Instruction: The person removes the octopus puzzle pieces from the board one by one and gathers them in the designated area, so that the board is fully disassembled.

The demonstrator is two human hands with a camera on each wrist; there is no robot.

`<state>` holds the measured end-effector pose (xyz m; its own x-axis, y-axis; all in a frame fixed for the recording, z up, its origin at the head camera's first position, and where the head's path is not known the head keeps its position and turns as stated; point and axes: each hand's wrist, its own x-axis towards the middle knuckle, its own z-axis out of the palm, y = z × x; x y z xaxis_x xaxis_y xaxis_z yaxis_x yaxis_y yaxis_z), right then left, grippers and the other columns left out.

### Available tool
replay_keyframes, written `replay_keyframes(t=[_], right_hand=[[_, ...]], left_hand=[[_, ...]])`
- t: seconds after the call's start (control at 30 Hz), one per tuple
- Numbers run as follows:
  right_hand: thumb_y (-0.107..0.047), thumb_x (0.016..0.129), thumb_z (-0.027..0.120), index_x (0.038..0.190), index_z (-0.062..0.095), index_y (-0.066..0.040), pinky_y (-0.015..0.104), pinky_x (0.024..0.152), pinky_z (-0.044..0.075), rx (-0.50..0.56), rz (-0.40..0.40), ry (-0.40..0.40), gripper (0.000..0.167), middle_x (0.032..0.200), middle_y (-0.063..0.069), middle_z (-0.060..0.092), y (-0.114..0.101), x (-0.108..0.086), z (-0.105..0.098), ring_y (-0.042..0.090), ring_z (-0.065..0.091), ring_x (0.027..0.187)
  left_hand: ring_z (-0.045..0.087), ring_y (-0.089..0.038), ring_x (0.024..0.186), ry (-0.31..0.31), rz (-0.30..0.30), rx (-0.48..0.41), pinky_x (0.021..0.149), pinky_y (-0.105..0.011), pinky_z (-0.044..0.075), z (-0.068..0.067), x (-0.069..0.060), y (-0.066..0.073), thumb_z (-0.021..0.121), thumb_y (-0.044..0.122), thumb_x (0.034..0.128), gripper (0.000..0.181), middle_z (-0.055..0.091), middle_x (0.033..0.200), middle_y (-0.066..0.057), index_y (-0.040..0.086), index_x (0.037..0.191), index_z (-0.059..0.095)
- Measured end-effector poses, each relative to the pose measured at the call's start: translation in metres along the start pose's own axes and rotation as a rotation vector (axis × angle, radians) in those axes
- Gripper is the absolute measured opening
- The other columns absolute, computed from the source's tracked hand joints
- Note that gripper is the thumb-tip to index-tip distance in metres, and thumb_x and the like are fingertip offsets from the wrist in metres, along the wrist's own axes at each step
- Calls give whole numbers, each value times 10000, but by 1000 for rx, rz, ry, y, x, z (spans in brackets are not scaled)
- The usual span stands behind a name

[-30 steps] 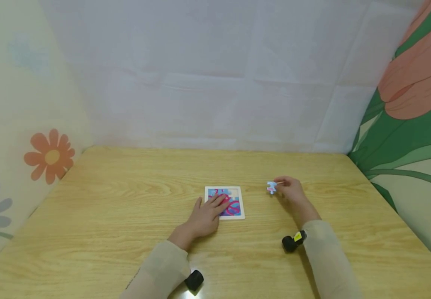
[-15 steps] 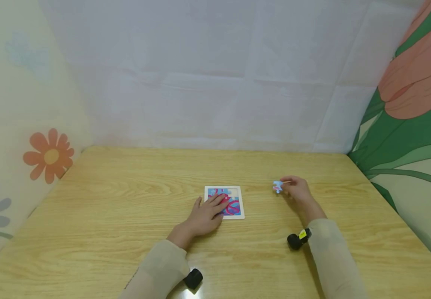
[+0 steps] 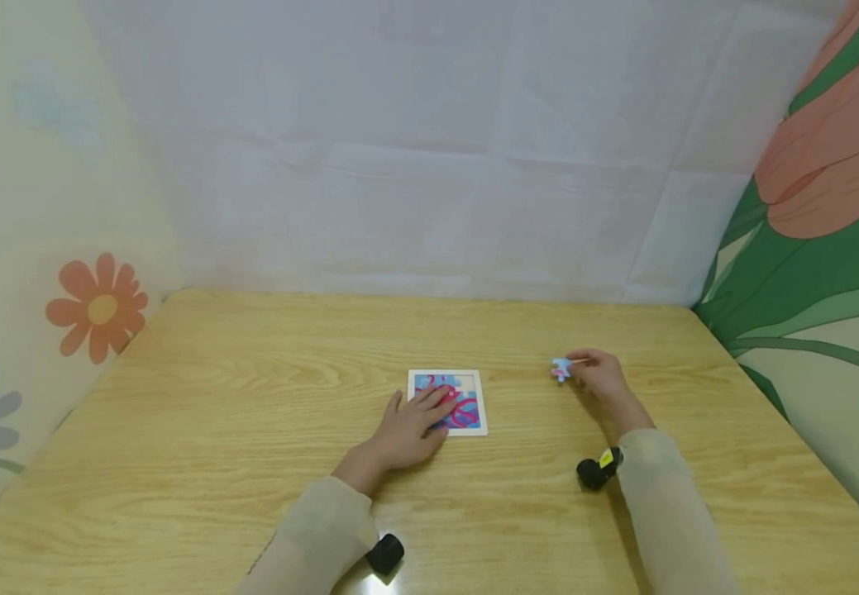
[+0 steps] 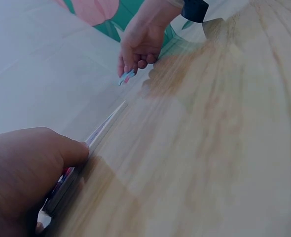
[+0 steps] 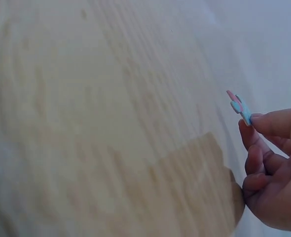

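Observation:
A square puzzle in a white frame (image 3: 484,413) lies on the table, its picture pink, blue and purple, with a pale gap at its upper right. My left hand (image 3: 407,431) rests on the puzzle with fingers spread, covering its left and middle part. To the right of the frame, my right hand (image 3: 603,383) pinches a light blue and pink puzzle piece (image 3: 560,369) between thumb and finger. In the right wrist view the piece (image 5: 241,108) sticks out from the fingertips, above the tabletop, and the other fingers of the hand (image 5: 278,168) are curled.
The wooden table (image 3: 250,364) meets a white cloth backdrop (image 3: 399,207) at its far edge. Flower-patterned walls stand on both sides. A black wrist camera (image 3: 386,554) is by the left sleeve, another (image 3: 597,471) by the right.
My right hand has moved a little to the right with the puzzle piece, away from the frame, and the piece has turned slightly. My left hand has stayed on the puzzle.

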<state>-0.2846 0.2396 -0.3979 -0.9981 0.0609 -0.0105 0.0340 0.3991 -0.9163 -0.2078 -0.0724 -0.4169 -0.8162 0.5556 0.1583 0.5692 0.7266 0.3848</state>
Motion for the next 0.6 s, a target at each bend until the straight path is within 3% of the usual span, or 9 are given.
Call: replay_keyframes(t=[0.33, 0.4, 0.53, 0.6], right_hand=[[43, 776, 514, 1045, 511, 145, 175, 487, 362, 33, -4, 25, 288, 670, -2, 527, 5, 5, -7, 58, 442, 555], [65, 774, 503, 1050, 477, 184, 163, 522, 377, 55, -20, 25, 301, 666, -6, 535, -3, -2, -8, 44, 459, 577], [70, 769, 517, 1004, 536, 152, 183, 574, 417, 137, -66, -5, 249, 699, 67, 581, 6, 2, -11, 85, 515, 615], [53, 751, 562, 965, 605, 78, 201, 573, 434, 195, -109, -7, 220, 722, 103, 604, 63, 45, -17, 123, 549, 633]], left_hand=[[186, -236, 1261, -5, -5, 4, 940, -559, 41, 0, 1, 2, 451, 257, 876, 453, 284, 1374, -49, 132, 1308, 395], [186, -231, 1261, -4, -8, 7, 942, -556, 41, 1, 1, 2, 452, 260, 875, 453, 286, 1374, -43, 135, 1308, 396], [186, -228, 1261, -2, -10, 11, 943, -554, 44, 2, 2, 2, 450, 267, 876, 452, 286, 1373, -41, 140, 1307, 398], [188, -230, 1261, -2, -11, 8, 943, -553, 44, 1, 2, 2, 448, 265, 876, 451, 285, 1373, -43, 139, 1306, 399]])
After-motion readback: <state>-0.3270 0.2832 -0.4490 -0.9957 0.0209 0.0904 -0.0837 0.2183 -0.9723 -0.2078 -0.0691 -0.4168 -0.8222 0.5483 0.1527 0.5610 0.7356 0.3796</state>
